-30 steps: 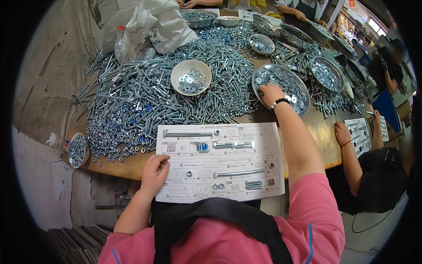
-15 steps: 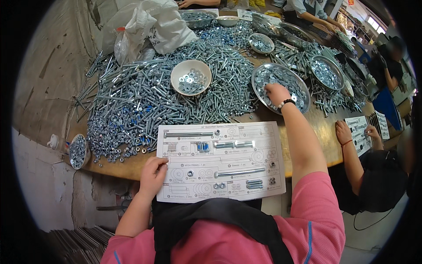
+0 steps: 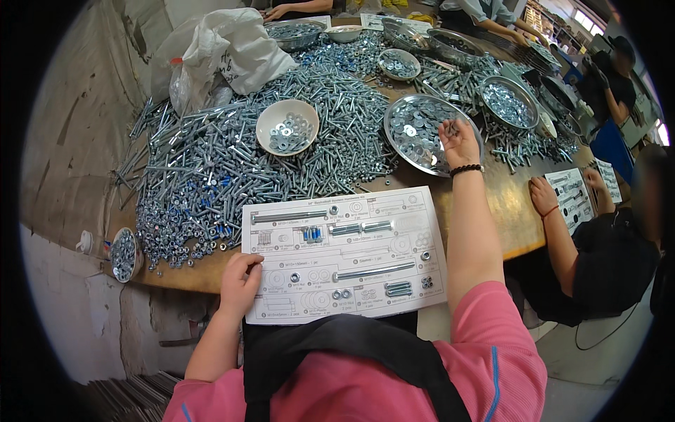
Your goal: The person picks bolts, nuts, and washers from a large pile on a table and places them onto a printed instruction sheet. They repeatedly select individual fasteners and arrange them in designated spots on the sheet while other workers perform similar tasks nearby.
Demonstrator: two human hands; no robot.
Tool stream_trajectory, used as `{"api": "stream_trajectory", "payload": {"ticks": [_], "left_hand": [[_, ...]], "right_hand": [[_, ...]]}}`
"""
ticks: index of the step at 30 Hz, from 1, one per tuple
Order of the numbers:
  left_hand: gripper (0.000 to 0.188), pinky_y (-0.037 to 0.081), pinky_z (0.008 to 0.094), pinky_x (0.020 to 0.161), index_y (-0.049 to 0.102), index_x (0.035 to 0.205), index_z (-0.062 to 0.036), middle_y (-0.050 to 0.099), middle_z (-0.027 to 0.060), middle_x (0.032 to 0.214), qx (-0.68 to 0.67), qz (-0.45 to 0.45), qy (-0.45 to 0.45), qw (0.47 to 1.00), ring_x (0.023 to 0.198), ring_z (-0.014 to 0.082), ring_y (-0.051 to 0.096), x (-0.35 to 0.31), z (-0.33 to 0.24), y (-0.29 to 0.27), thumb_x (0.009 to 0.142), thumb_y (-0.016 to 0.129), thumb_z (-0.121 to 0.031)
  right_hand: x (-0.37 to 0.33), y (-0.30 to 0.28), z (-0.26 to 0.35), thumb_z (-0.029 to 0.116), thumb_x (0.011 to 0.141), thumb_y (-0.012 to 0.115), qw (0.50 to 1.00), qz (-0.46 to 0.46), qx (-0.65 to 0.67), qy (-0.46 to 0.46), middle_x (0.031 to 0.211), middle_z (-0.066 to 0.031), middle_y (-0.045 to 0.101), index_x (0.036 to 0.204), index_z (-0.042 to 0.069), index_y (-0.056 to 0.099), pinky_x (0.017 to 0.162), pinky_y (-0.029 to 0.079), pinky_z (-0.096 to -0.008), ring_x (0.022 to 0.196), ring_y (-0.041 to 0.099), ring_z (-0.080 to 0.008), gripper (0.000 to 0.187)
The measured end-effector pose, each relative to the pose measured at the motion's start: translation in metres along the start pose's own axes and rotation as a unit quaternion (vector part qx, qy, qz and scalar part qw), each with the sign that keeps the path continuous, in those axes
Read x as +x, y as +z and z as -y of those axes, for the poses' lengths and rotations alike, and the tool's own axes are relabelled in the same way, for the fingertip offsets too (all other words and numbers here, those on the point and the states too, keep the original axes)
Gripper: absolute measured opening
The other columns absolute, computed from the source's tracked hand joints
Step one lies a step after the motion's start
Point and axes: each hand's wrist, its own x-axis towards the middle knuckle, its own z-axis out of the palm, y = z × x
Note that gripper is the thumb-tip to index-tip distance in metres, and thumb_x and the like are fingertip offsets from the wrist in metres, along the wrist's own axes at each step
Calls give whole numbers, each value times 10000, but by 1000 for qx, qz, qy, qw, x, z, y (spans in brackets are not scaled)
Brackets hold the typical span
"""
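A white printed hardware card [image 3: 337,254] lies tilted at the table's near edge, with bolts, nuts and small parts sitting on its outlined pictures. My left hand [image 3: 240,281] grips the card's left edge. Over the right side of a round steel tray [image 3: 391,144] full of flat washers [image 3: 422,116], my right hand [image 3: 460,144] is raised, palm turned up. Its fingers are curled around small grey pieces that look like washers; how many is hidden. A dark beaded bracelet circles that wrist.
A big heap of bolts [image 3: 330,151] covers the table's middle, with nuts [image 3: 183,235] at its near left. A bowl of washers [image 3: 264,141] rests on the heap. A white sack [image 3: 256,56] stands behind. At right, a co-worker's hands [image 3: 545,197] touch another card.
My right hand has lifted out of the washers and turned palm up, fingers curled. My left hand keeps its hold on the card. The whole view has shifted slightly.
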Motion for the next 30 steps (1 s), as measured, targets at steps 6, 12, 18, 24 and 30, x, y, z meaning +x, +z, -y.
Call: {"api": "stream_trajectory", "payload": {"ticks": [6, 12, 18, 24, 30], "left_hand": [[123, 443, 283, 644, 600, 882, 5, 559, 101, 806, -2, 3, 0, 1000, 716, 201, 549, 1, -3, 1, 764, 566, -8], [118, 446, 291, 659, 604, 868, 3, 567, 104, 804, 0, 9, -7, 1000, 723, 212, 551, -2, -2, 1, 756, 570, -9], [116, 447, 295, 670, 604, 869, 0, 570, 105, 812, 6, 11, 3, 1000, 738, 221, 551, -3, -5, 2, 758, 570, -12], [117, 445, 301, 682, 603, 868, -3, 570, 105, 806, -2, 14, 4, 1000, 755, 228, 552, -2, -5, 1, 756, 571, -17], [119, 447, 304, 677, 607, 869, -3, 575, 100, 806, -2, 38, 21, 999, 752, 229, 559, 8, -13, 3, 757, 571, -19]], "right_hand": [[11, -8, -6, 292, 816, 629, 983, -64, -150, 83, 628, -4, 462, 824, 68, 567, 408, 326, -216, 525, 444, -104, 233], [-2, 7, -21, 243, 755, 640, 507, 123, -853, -8, 969, -115, 636, 977, 129, 645, 779, 482, -371, 908, 600, -279, 250], [-16, 18, -26, 199, 724, 653, 486, 114, -863, -75, 846, -149, 630, 834, 48, 603, 719, 478, -371, 821, 598, -309, 193], [-6, -15, -15, 184, 773, 623, 831, -8, -554, -48, 681, -50, 590, 977, 42, 621, 557, 454, -275, 616, 557, -160, 248], [-32, 3, -8, 152, 839, 555, 973, -113, 169, 107, 754, -93, 553, 794, 42, 557, 571, 502, -274, 694, 553, -208, 120]]}}
